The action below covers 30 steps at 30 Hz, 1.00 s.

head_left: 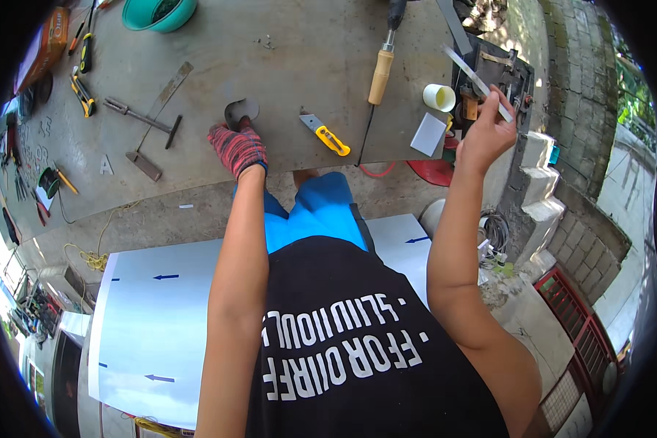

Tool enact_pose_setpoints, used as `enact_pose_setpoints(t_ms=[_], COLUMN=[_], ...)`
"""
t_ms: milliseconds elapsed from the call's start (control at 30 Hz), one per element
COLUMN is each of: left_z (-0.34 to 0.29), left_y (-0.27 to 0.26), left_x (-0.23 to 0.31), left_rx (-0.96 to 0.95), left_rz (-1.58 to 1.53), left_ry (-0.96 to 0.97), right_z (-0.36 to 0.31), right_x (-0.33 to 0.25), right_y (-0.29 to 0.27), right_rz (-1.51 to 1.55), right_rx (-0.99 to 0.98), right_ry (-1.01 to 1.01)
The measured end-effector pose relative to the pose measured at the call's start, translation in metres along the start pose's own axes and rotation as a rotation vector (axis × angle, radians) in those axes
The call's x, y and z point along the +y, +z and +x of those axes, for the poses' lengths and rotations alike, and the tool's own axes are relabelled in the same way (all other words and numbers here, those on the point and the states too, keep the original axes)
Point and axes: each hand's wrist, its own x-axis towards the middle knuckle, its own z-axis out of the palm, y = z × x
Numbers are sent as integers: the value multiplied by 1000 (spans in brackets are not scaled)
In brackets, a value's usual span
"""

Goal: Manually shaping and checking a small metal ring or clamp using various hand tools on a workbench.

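Note:
My left hand (pixel 239 148), in a red and black knitted glove, is closed round the handle of a dark tool with a rounded metal end (pixel 241 112). Its exact kind is unclear, and the glove hides most of the handle. It rests on or just over the grey metal worktable (pixel 285 73). Bare and raised past the table's right edge, my right hand (pixel 487 135) pinches a thin, flat, pale metal strip (pixel 463 68), which slants up to the left. Between the hands lie a yellow utility knife (pixel 330 139) and a tool with a wooden handle (pixel 381 77).
A white cup (pixel 439 97) and a white rectangular piece (pixel 428 134) sit by the right corner. Leftward lie a T-handled tool (pixel 174 131), a metal strip with a block end (pixel 144 166), and yellow-black cutters (pixel 82 93). At the back stands a green bowl (pixel 158 16).

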Motion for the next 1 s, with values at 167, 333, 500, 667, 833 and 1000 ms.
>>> enact_pose_setpoints(t_ms=[167, 333, 500, 667, 833, 1000], left_z=[-3, -3, -7, -2, -2, -4], left_y=[1, 5, 8, 7, 2, 4], left_x=[3, -1, 6, -7, -2, 2], left_rx=[77, 94, 68, 110, 87, 88], left_rz=[45, 47, 1, 50, 16, 15], left_ry=[92, 105, 98, 129, 93, 115], right_z=[15, 17, 6, -36, -65, -47], right_x=[61, 135, 148, 113, 72, 108], right_y=[-60, -65, -77, -78, -1, 87], right_rz=[-453, -338, -206, -359, -266, -375], right_rx=[26, -32, -138, -294, -532, -442], right_ry=[-8, 136, 400, 774, 175, -116])
